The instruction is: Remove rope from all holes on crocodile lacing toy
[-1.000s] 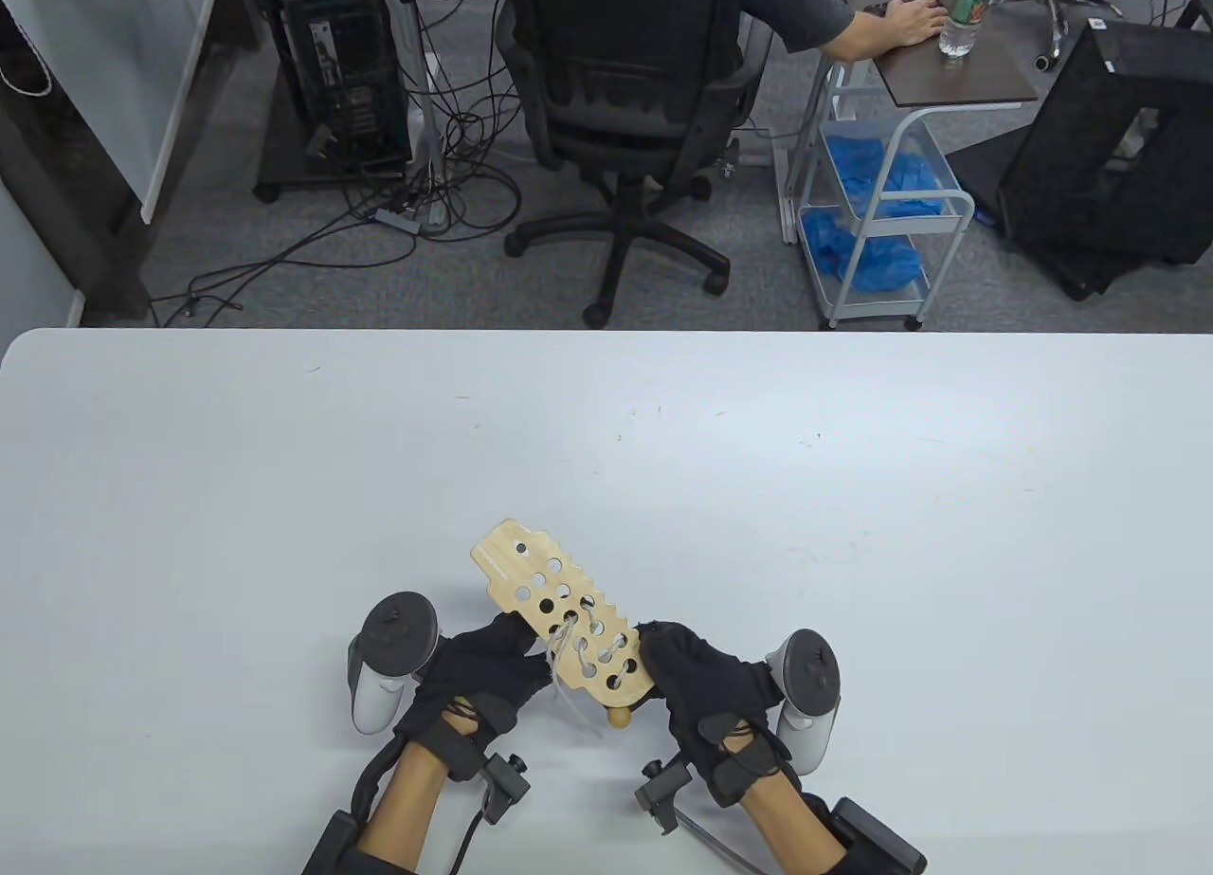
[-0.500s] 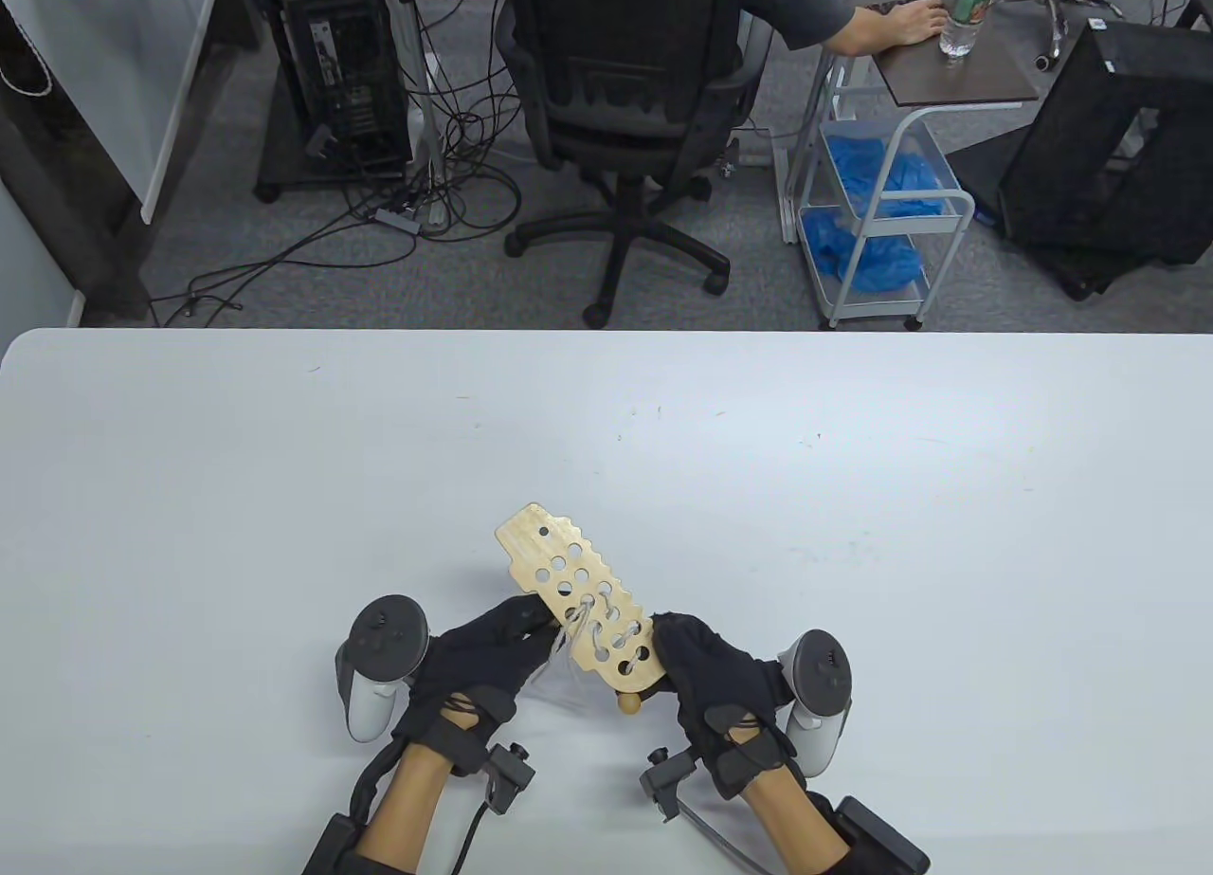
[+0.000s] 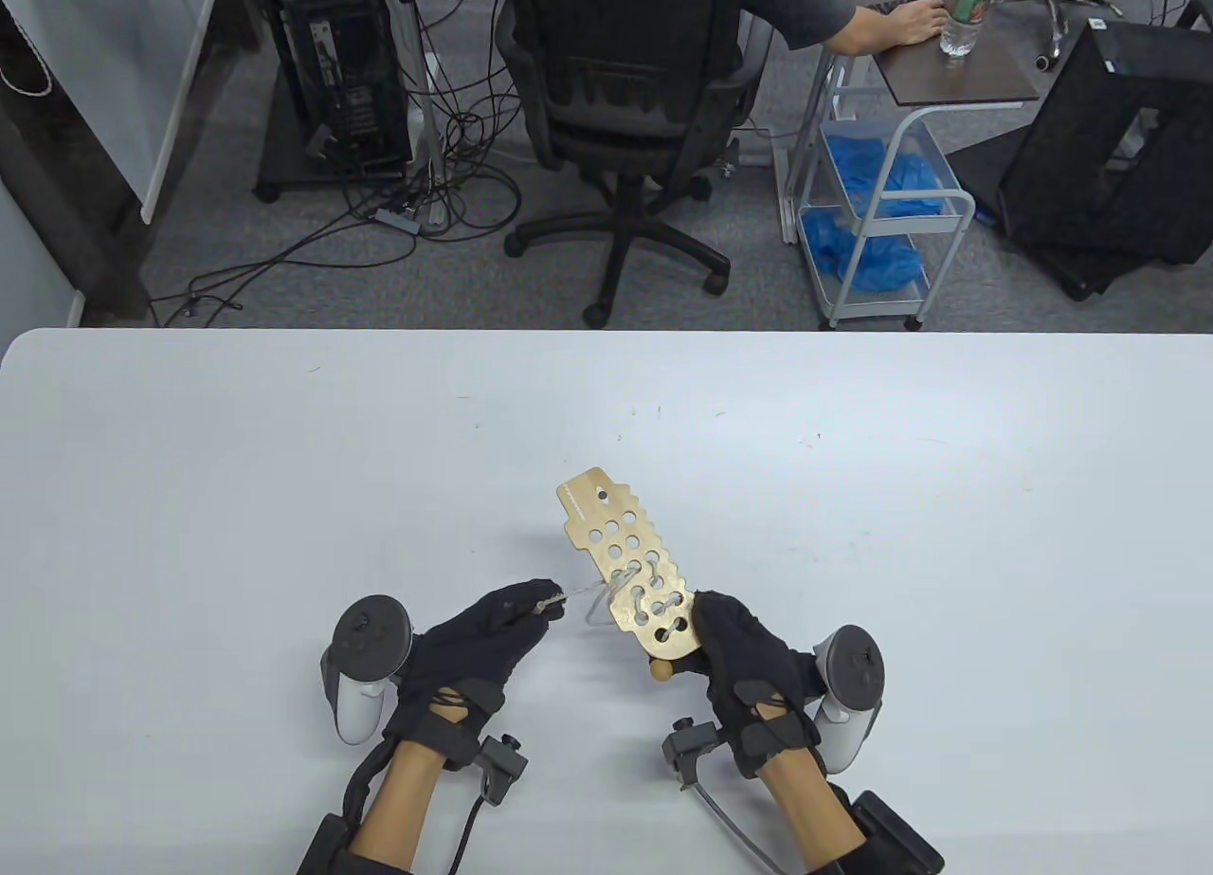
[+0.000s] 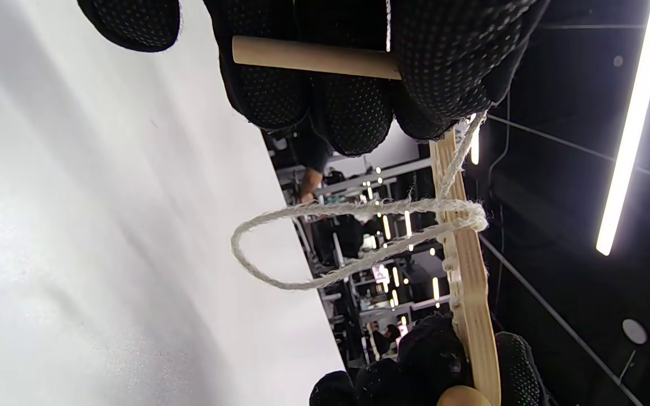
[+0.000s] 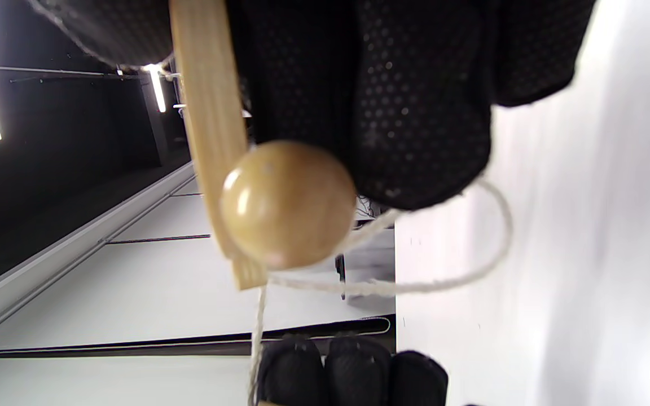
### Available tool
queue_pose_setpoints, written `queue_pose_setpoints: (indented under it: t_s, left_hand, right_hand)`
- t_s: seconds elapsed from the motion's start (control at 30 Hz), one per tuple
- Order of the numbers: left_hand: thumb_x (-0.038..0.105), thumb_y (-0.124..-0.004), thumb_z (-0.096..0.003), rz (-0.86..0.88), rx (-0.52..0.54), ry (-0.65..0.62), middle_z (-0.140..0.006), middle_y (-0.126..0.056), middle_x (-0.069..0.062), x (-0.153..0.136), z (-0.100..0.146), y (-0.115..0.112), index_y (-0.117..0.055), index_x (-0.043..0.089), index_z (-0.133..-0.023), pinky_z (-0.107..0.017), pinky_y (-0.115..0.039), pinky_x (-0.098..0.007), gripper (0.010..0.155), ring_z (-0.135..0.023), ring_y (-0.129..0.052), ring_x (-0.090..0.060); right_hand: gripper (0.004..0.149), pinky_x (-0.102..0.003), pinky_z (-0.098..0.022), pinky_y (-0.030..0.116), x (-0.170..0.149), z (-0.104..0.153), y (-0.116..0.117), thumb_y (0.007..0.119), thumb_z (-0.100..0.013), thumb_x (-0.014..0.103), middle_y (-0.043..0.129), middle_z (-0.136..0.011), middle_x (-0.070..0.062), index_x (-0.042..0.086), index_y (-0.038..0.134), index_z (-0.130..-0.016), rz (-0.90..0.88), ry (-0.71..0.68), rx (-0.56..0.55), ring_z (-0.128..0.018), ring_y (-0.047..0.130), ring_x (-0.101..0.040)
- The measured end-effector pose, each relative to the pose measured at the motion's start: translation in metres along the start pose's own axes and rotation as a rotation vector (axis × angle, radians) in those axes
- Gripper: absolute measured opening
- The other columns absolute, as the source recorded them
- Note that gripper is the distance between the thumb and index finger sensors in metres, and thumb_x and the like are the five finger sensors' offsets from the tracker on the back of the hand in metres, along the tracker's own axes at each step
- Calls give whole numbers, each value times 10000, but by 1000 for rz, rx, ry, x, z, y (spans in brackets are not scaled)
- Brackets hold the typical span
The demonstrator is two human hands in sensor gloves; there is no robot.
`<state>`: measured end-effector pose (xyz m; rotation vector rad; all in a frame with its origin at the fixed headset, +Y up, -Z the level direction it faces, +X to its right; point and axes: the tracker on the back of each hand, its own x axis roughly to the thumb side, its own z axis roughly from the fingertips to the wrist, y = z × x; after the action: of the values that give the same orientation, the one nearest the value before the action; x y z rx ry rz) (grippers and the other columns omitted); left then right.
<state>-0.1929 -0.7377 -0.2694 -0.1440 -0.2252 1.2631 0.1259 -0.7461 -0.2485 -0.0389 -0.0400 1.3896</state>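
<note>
The left hand (image 3: 474,643) pinches the rope's wooden needle (image 4: 313,57) between thumb and fingers, drawing the rope (image 4: 353,237) sideways off the board. The right hand (image 3: 749,666) grips the crocodile lacing board (image 3: 630,567) at its near end, beside the wooden ball (image 5: 285,203), tilted up over the desk (image 3: 948,534) near the front edge. Several holes are still laced, so unthreading looks midway. Next, likely pull the slack loop through, then take the following hole.
</note>
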Motion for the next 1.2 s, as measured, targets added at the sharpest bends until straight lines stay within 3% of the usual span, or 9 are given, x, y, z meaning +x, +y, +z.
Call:
queue_pose_setpoints:
  t_s: [0.63, 0.77, 0.83, 1.0, 1.17, 1.2]
  left_hand:
    - [402, -818, -493, 35, 46, -17, -950, -923, 25, 2, 2, 7, -828, 404, -958, -705, -617, -662, 465, -900, -842, -269]
    - [431, -755, -522, 80, 95, -13, -929, -940, 42, 0, 4, 12, -775, 403, -993, -703, -631, -647, 473, -886, -859, -255]
    - [372, -787, -513, 86, 119, -9, -913, -952, 53, -1, 5, 14, -758, 405, -997, -700, -640, -642, 486, -874, -872, -248]
    - [420, -758, -519, 106, 169, -5, -899, -980, 84, -2, 7, 22, -734, 416, -997, -696, -665, -623, 479, -860, -903, -222]
    - [398, -755, -522, 91, 226, 22, -973, -927, 61, -4, 9, 32, -749, 384, -977, -710, -643, -628, 456, -933, -838, -245]
    - [339, -789, -515, 88, 230, 28, -1010, -886, 30, -4, 10, 33, -761, 378, -971, -713, -629, -635, 459, -954, -802, -265]
  right_hand:
    - [490, -633, -470, 727, 3, -9, -42, 752, -466, 406, 1007, -536, -194, 15, 790, -757, -183, 78, -184, -432, 1003, -392]
    - [491, -629, -482, 724, 1, -11, -54, 740, -474, 411, 1001, -556, -187, 22, 776, -771, -229, 102, -227, -452, 999, -386]
    - [491, -629, -486, 721, -1, -12, -57, 737, -477, 412, 998, -562, -186, 23, 771, -775, -246, 112, -239, -459, 997, -385]
    - [495, -627, -497, 715, -3, -12, -63, 729, -483, 415, 988, -585, -183, 28, 754, -790, -300, 135, -269, -481, 991, -383]
    - [496, -624, -507, 711, -3, -11, -69, 721, -489, 418, 982, -601, -177, 33, 743, -800, -316, 144, -297, -496, 988, -379]
    - [496, -622, -508, 712, -3, -11, -71, 718, -491, 420, 981, -604, -175, 34, 740, -803, -320, 147, -304, -501, 986, -377]
